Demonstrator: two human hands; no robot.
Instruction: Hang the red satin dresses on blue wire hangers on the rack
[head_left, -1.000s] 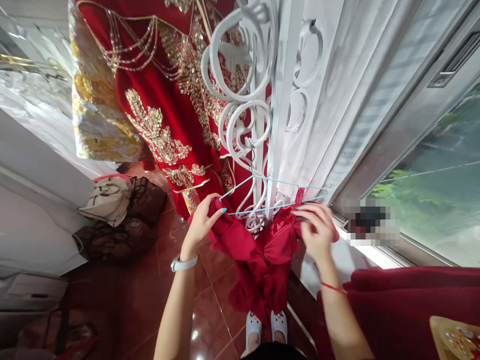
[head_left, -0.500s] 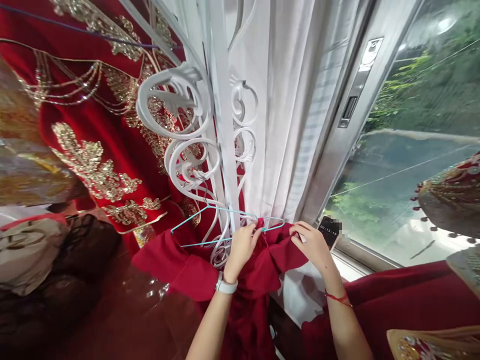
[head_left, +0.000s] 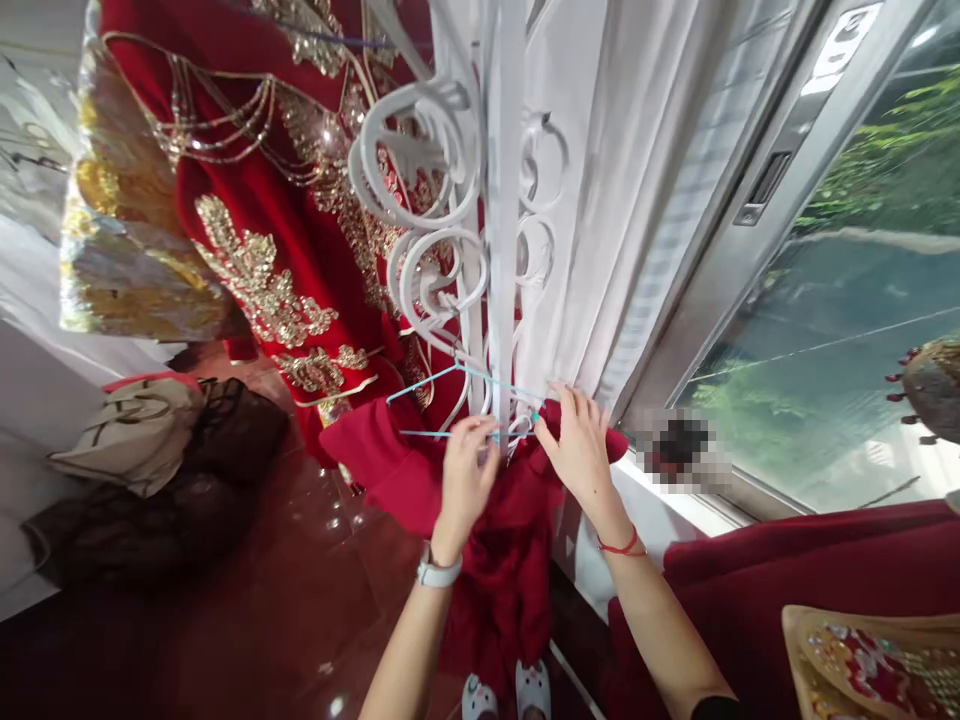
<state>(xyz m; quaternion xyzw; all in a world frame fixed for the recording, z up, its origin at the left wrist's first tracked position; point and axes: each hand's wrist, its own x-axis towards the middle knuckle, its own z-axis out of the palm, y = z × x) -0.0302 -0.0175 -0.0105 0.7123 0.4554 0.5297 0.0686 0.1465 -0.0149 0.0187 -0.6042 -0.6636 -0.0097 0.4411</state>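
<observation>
A dark red garment (head_left: 390, 470) with wide shoulder pieces hangs on a thin light-blue clothes hanger (head_left: 424, 380), in front of a white scrolled metal stand. My left hand (head_left: 465, 480), a pale watch at its wrist, has its fingers curled round the lower bar of the hanger, near the middle of the neckline. On the garment's right shoulder lies my right hand (head_left: 581, 440), a red string at its wrist. Its thumb is near the right end of the hanger and its fingers reach over the cloth, gripping it. The fingers hide part of the hanger end.
The white metal stand (head_left: 504, 250) rises just beyond the hanger. Red gowns with gold embroidery (head_left: 262, 290) hang on the left. Bags (head_left: 142, 425) lie on the floor. A sliding window frame (head_left: 720, 270) and more red cloth (head_left: 735, 550) are at the right.
My left hand has let go of the pinched cloth and moved to the hanger's lower bar. My right hand has shifted inward from the garment's outer edge. The view has turned left.
</observation>
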